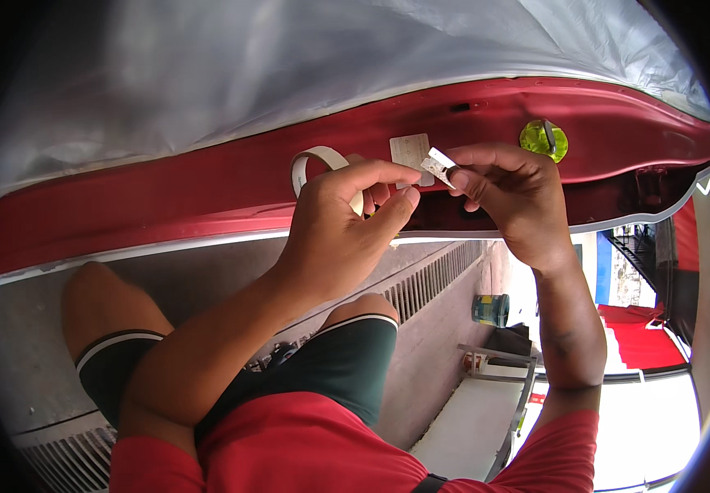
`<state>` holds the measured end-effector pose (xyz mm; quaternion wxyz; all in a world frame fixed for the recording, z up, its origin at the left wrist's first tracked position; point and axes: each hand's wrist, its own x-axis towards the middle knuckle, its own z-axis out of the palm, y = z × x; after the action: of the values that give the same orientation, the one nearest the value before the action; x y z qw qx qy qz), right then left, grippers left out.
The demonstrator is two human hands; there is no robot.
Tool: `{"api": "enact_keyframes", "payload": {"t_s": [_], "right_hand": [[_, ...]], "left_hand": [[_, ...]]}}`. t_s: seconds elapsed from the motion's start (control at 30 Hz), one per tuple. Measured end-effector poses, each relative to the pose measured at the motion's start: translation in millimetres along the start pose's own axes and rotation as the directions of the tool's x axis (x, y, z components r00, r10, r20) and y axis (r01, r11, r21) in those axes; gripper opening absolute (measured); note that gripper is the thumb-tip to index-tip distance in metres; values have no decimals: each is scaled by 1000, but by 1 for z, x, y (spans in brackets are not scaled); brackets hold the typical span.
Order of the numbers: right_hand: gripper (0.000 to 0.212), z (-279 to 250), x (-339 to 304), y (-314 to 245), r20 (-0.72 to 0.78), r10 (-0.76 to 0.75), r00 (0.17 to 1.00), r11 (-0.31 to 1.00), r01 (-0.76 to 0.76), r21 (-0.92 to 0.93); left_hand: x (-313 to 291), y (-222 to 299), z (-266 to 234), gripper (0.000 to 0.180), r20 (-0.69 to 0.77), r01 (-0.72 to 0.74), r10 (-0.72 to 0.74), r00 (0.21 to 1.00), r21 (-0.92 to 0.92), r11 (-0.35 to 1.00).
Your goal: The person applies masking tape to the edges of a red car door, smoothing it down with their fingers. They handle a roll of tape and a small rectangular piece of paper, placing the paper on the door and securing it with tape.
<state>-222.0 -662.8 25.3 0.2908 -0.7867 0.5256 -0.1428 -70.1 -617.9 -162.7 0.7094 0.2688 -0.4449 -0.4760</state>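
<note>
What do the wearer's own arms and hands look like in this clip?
The left hand and right hand are ungloved; no ring, watch or bracelet shows, though some fingers are partly hidden. The forearms are uncovered. Red short sleeves end above the elbows.

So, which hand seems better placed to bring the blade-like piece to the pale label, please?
Probably the right hand: it pinches the blade-like piece, seemingly near the pale label, while a tape roll may encumber the left hand.
</note>
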Motion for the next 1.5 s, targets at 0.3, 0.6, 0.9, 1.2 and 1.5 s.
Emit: {"api": "enact_keyframes", "payload": {"t_s": [0.3, 0.6, 0.9, 1.2, 1.5], "right_hand": [[17, 3, 1, 5, 45, -17, 999, 1000, 18, -15], [18, 10, -16, 8, 59, -105, 993, 968, 116, -224], [29, 81, -96, 69, -322, 52, 945, 893, 100, 439], [9, 60, -90, 51, -435, -95, 895, 958, 200, 204], [30, -9, -23, -11, -127, -518, 846, 738, 367, -566]], "left_hand": [[5, -1, -10, 28, 10, 10, -10, 1000, 49, 999], [6, -2, -10, 14, 125, 75, -79, 989, 33, 997], [-21, -26, 19, 33, -2, -599, 685, 728, 483, 638], [-17, -42, 8, 31, 108, -635, 709, 697, 552, 540], [22, -95, 29, 40, -39, -491, 704, 709, 689, 533]]}}
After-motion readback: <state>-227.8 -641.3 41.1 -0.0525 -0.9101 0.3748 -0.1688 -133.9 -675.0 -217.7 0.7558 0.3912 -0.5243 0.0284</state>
